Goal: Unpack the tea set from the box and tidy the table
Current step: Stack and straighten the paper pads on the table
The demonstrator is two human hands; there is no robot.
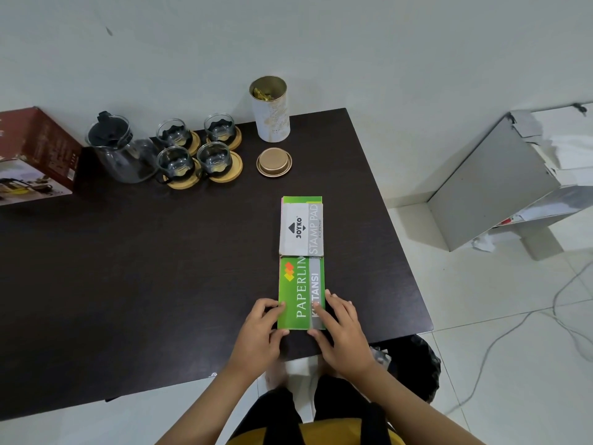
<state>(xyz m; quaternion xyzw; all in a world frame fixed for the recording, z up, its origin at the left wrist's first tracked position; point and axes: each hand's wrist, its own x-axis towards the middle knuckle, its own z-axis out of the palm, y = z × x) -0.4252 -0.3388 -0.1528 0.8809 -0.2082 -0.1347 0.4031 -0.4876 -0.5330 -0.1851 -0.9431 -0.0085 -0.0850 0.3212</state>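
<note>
At the far left edge of the dark table (128,268), a red box (35,155) printed with a tea-set picture hangs partly past the edge. Just right of it stands a glass teapot (120,152) with a black lid, touching or nearly touching the nearest of four glass cups (197,146). The cups sit in a tight two-by-two cluster, each on a round wooden coaster (226,170), along the far edge. Further right, near the far right corner, an open tin (271,109) stands upright at the far edge, with something gold-coloured inside. Its round lid (273,162) lies flat just in front of it, apart from the cups.

The whole left half and middle of the table, from the cups to the near edge, is bare dark wood.

Toward the right edge, a green receipt book (300,293) lies lengthwise, reaching almost to the near edge. A grey stamp pad box (301,229) rests on its far half. The left hand (261,329) grips the book's near left corner, fingers curled at the side and thumb at the near end. The right hand (341,329) rests on the near right corner with fingers spread fairly straight, over the book's top and right edge.

Beyond the right edge, on the white tiled floor, lie a tipped white cabinet (500,184) and a trailing cable (513,322).
</note>
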